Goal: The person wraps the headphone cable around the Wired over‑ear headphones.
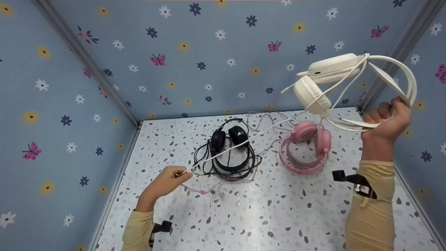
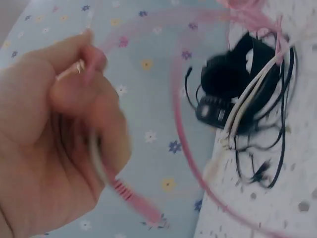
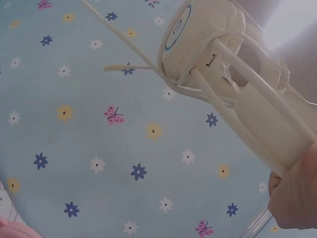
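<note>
Raised at the right, white headphones (image 1: 332, 65) hang in the air with their headband gripped by my right hand (image 1: 388, 122). A white cable (image 1: 268, 130) stretches from them down to the left, where my left hand (image 1: 165, 183) pinches it. In the left wrist view, a pink plug (image 2: 143, 206) on a cord pokes out below the curled fingers, and a pink cable (image 2: 181, 134) loops beside the hand; blur hides how they pass through it. Black headphones (image 1: 217, 140) lie on the table under the white cable. Pink headphones (image 1: 303, 130) lie to their right.
The speckled white table (image 1: 278, 216) is bounded by blue flower-patterned panels (image 1: 216, 69) at the back and both sides. Black cords (image 1: 256, 160) coil around the black headphones, and thin pink cord (image 1: 259, 118) runs behind them near the back panel.
</note>
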A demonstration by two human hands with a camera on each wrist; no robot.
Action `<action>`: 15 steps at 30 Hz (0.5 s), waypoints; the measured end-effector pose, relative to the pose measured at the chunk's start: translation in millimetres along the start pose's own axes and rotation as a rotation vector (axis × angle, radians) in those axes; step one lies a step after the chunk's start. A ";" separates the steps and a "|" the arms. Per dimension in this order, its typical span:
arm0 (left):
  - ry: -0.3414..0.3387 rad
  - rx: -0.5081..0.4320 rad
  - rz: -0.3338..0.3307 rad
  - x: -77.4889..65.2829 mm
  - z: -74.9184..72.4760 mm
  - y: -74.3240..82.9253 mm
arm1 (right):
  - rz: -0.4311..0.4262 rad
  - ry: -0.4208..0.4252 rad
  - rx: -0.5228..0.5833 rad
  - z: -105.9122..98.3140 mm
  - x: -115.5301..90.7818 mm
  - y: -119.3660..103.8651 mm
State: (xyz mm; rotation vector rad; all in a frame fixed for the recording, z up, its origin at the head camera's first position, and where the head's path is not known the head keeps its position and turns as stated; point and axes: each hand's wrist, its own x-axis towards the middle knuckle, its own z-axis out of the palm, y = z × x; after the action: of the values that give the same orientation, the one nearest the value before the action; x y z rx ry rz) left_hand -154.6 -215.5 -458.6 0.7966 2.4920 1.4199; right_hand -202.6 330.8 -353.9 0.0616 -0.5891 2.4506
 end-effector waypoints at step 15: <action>0.514 0.868 0.098 -1.5 -55.1 11.7 | -0.267 0.245 -0.581 -27.2 8.0 9.2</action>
State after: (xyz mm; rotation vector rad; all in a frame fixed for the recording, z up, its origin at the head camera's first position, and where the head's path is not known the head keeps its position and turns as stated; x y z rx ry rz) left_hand -170.5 -252.8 -419.5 0.7240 3.5703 0.5282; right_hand -211.9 340.3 -380.7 -0.3652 -1.0758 1.9141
